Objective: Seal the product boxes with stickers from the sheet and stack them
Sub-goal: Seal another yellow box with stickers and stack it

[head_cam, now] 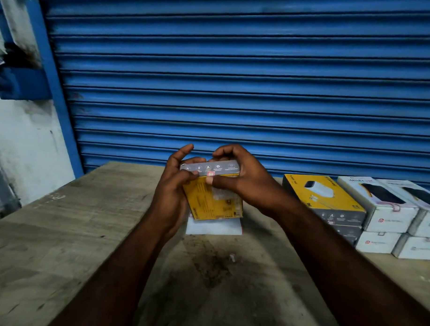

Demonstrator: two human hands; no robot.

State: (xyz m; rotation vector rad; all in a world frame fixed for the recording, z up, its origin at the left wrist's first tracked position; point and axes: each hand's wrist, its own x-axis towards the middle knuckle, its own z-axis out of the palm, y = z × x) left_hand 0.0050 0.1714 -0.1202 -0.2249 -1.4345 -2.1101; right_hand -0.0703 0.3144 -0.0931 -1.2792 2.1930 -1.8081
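Note:
A yellow product box (214, 199) with a grey top flap is held upright above the table at centre. My left hand (172, 188) grips its left side, fingers curled over the top edge. My right hand (238, 171) grips the right top corner, its thumb pressing a small white and red sticker (210, 174) at the seam between flap and yellow face. Under the box lies the white sticker sheet (213, 227), mostly hidden.
On the right of the wooden table (65, 229) stand stacked boxes: yellow ones (324, 195) and white ones (391, 215) in two layers. A small scrap (232, 257) lies on the table in front. A blue roller shutter (230, 77) closes off the back.

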